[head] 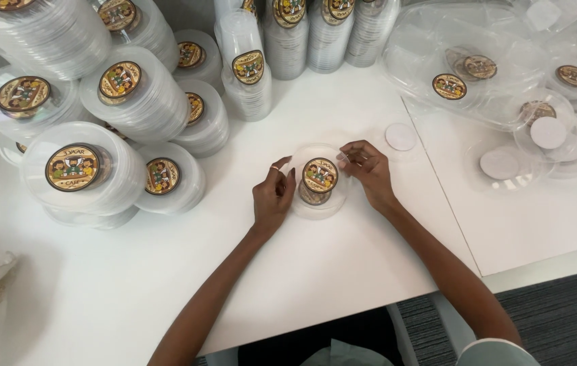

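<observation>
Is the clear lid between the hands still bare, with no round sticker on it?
No: the clear lid between the left hand and right hand carries a round sticker.

Both hands (pixel 273 198) (pixel 368 169) on stickered clear lid (pixel 319 181)

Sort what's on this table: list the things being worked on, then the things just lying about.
In hand:
- left hand
- right hand
- clear round plastic lid
- round brown sticker

Lying about:
- stacks of stickered clear lids
- blank white backing discs
- clear plastic bags of lids
</observation>
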